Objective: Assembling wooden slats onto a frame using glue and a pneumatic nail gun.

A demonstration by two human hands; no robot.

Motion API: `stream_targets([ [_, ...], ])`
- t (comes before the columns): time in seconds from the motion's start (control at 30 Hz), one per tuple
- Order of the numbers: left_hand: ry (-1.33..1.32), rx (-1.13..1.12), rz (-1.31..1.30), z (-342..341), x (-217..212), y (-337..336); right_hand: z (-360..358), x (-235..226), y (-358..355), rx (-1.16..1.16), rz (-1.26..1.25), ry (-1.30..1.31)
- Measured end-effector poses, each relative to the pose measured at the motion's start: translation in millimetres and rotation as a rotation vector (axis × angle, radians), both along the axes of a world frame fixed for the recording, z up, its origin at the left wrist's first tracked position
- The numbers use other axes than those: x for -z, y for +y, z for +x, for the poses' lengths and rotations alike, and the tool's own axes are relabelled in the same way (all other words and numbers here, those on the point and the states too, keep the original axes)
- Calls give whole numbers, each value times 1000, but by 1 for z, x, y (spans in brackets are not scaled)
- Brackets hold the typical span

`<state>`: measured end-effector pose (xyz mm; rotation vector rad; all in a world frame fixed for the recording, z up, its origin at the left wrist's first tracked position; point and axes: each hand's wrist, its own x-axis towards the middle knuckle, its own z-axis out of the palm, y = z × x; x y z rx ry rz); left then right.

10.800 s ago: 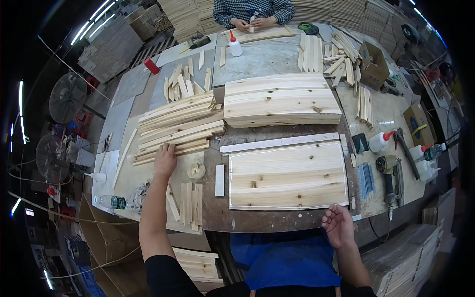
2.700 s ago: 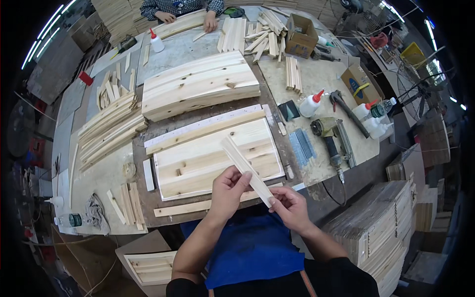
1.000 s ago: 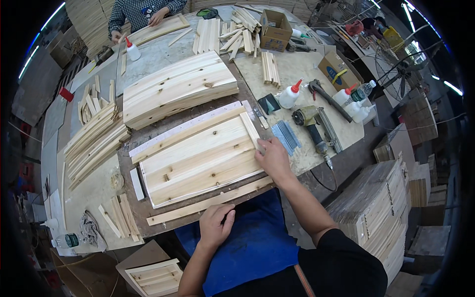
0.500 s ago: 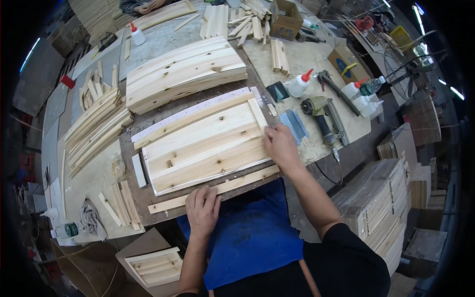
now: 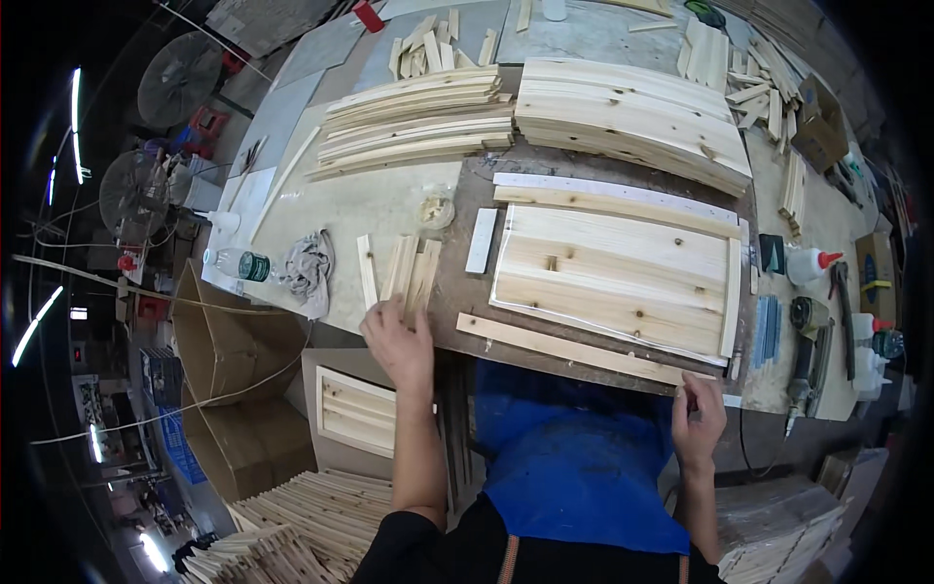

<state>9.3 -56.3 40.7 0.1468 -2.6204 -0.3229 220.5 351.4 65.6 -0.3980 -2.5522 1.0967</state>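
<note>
In front of me lies a knotty pine panel [image 5: 608,277], with a white line of glue along its near edge. One wood strip [image 5: 617,211] runs along its far side and a shorter end strip [image 5: 731,297] stands at its right end. A long loose strip [image 5: 574,347] lies at the table's near edge, apart from the panel. My right hand [image 5: 699,419] is at that strip's right end, its fingers bent and apart. My left hand [image 5: 399,343] is at the near ends of several short wood strips [image 5: 399,268], fingers spread and open; a firm grip does not show.
Behind the panel stand stacked panels [image 5: 632,122] and piled long strips [image 5: 413,122]. At the right are a nail gun [image 5: 806,336], nail strips [image 5: 767,331] and a red-tipped glue bottle [image 5: 806,265]. A rag [image 5: 309,274] and plastic bottle [image 5: 238,263] lie left.
My view has swung left. My left hand has gone from the long strip to the short strips. My right hand has left the panel's right end and come down to the long strip's end.
</note>
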Motion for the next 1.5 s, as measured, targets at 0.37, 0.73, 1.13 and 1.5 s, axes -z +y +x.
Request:
stream_targets([
  [0.37,-308,107,304,-48,5,-96,-30,-17,-29,-232,25,66],
  [0.73,-446,277,1452,3,-41,-23,-32,-27,-62,-337,-396,-157],
  [1.13,-807,496,1732,45,-30,91,-101,5,-121,-541,-1295,-535],
  [1.5,-409,489,791,-8,-21,90,-65,12,-98,-516,-1103,-458],
])
